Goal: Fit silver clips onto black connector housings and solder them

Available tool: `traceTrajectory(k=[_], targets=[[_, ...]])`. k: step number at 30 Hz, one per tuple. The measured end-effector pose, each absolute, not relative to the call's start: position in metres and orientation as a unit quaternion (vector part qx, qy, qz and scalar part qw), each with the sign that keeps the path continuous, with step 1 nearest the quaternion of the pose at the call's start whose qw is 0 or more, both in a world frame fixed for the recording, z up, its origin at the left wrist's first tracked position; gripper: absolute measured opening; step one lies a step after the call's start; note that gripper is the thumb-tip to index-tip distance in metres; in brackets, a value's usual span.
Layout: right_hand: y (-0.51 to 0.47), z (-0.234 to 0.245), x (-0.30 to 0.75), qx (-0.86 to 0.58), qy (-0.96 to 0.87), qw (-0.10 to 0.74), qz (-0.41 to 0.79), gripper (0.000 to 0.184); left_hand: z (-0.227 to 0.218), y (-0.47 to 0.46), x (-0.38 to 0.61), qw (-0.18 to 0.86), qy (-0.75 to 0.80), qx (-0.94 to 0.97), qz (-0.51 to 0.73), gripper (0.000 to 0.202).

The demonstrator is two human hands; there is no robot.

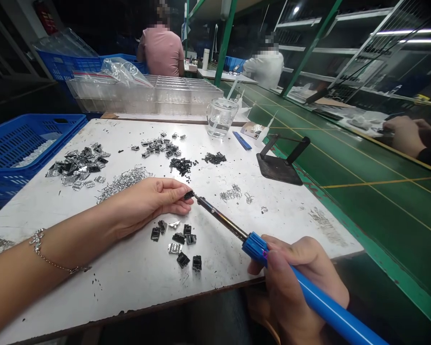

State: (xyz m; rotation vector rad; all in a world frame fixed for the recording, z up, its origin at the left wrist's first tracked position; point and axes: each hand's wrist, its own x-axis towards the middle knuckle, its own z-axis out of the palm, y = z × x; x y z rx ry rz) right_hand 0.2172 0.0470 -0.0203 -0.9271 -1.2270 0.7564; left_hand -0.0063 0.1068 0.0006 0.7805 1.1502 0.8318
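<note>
Between the thumb and fingers of my left hand (161, 195) is a small black plastic part (189, 195), mostly covered by the fingertips. My right hand (301, 278) is wrapped round the blue handle of a soldering iron (251, 244). The iron's tip meets or nearly meets the black part; I cannot tell which. Below my left hand lie several loose black and silver parts (179, 238). Beyond it are a heap of thin metal pins (124, 183), a pile of small black pieces (182, 166) and a smaller black pile (214, 158).
A larger heap of silver and black parts (79, 165) lies at the left of the white table (122, 268). A black metal stand (282, 165), a blue strip (242, 140) and a clear cup (221, 117) occupy the far right. Blue crates (17, 165) flank the table; other people sit beyond.
</note>
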Motion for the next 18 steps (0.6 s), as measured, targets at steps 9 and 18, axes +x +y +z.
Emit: traceTrajectory(k=[9,18], targets=[[0.0469,-0.0209,0.2156,-0.426,-0.533,0.658,0.318,0.02,-0.0009,0.107,-0.0076,0.676,0.52,0.381,0.356,0.023],[0.0486,-0.0224,0.2174,-0.412,-0.546,0.658,0.315,0.018,0.0007,0.1064,-0.0063,0.667,0.531,0.382,0.357,0.022]])
